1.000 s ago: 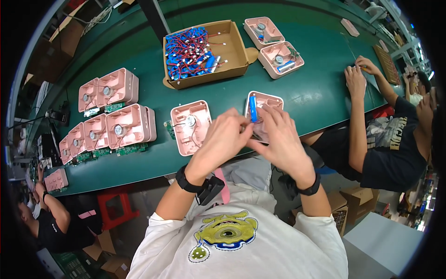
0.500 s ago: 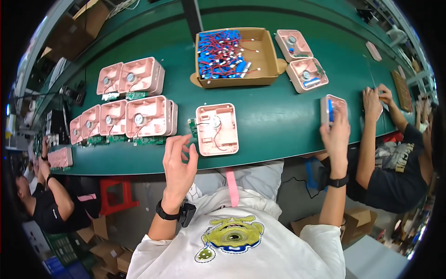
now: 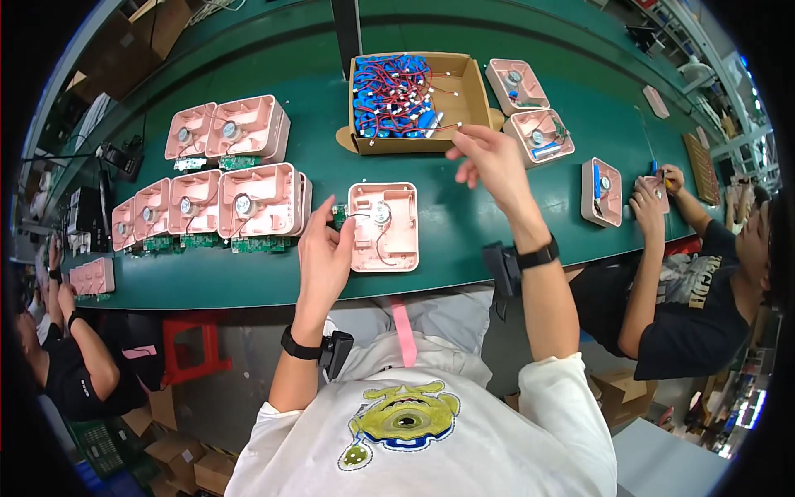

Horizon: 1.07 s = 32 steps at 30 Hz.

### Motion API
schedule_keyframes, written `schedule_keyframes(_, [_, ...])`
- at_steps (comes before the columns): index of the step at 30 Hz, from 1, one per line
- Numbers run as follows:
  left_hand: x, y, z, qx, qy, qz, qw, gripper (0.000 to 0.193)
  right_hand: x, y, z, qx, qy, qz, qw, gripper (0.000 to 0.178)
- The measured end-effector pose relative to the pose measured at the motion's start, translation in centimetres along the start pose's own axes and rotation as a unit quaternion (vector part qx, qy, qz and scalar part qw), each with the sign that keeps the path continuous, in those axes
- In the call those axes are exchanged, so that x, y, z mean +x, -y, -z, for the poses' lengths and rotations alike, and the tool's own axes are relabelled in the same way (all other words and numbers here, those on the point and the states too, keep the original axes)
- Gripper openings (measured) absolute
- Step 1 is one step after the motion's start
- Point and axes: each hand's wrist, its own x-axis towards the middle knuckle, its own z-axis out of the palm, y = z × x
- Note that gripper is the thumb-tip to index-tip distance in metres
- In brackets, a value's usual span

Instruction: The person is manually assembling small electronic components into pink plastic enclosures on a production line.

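A pink plastic housing (image 3: 405, 241) lies in front of me with its inside facing up, showing a round speaker (image 3: 381, 214) and a thin dark wire. At its left side, my left hand (image 3: 324, 253) has thumb and fingers apart, near or touching the edge, and partly covers a small green circuit board (image 3: 339, 213). My right hand (image 3: 499, 169) hovers by the front right corner of a cardboard box (image 3: 470, 98), fingers loosely stretched leftward, nothing seen in them. Blue cylindrical batteries (image 3: 387, 95) with red and black leads fill the box's left part.
Several pink housings (image 3: 258, 199) with green boards stand in two rows at left. Two more housings (image 3: 530, 132) sit right of the box, another (image 3: 602, 192) farther right holds a blue battery. A co-worker's hands (image 3: 651, 199) work at the right; another person (image 3: 79, 348) sits left.
My right hand has left the housing at the right and swung left and away from me to the box. My left hand has risen slightly, closer to the middle housing.
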Motion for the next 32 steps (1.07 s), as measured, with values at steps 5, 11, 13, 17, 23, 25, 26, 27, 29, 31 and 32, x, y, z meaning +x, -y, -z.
schedule_keyframes(5, [0.3, -0.9, 0.1, -0.196, 0.026, 0.082, 0.977, 0.046, 2.3, 0.2, -1.0, 0.14, -0.012, 0.046, 0.989, 0.031])
schedule_keyframes(11, [0.8, -1.8, 1.1, -0.022, 0.027, 0.014, 0.999, 0.038, 2.6, 4.7, -3.3, 0.13, 0.0, 0.183, 0.974, 0.028])
schedule_keyframes(13, [1.1, -1.8, 0.8, 0.025, -0.007, -0.048, 0.999, 0.036, 3.5, 5.9, -3.6, 0.181, 0.029, 0.278, 0.943, 0.027])
schedule_keyframes(17, [1.3, -1.8, 0.4, 0.024, 0.013, -0.025, 0.999, 0.035, 3.4, 6.9, -2.1, 0.12, 0.032, 0.349, 0.929, 0.028])
schedule_keyframes(23, [1.3, -0.7, -0.8, -0.062, -0.005, -0.084, 0.995, 0.032, 3.8, 8.8, -1.8, 0.258, 0.063, 0.278, 0.923, 0.022])
schedule_keyframes(25, [1.4, -0.9, -0.9, -0.073, 0.001, -0.074, 0.995, 0.032, 3.0, 9.6, -1.6, 0.279, 0.074, 0.323, 0.901, 0.023])
schedule_keyframes(26, [1.5, -1.0, -0.9, -0.074, 0.009, -0.061, 0.995, 0.032, 2.5, 10.0, -1.4, 0.278, 0.075, 0.324, 0.901, 0.023])
schedule_keyframes(27, [1.3, -1.1, -0.8, -0.073, 0.017, -0.045, 0.996, 0.032, 1.9, 10.0, -1.2, 0.283, 0.081, 0.312, 0.903, 0.023])
schedule_keyframes(29, [1.2, -1.1, -0.5, -0.073, 0.023, -0.025, 0.997, 0.032, 1.2, 10.0, -1.1, 0.291, 0.094, 0.287, 0.908, 0.023])
schedule_keyframes(31, [1.4, -1.4, -0.5, -0.053, 0.035, -0.019, 0.998, 0.033, 3.3, 8.6, -1.4, 0.328, 0.216, 0.434, 0.811, 0.021])
schedule_keyframes(32, [1.7, -1.7, -0.6, -0.043, 0.043, -0.017, 0.998, 0.034, 5.4, 7.5, -1.7, 0.35, 0.328, 0.562, 0.674, 0.018])
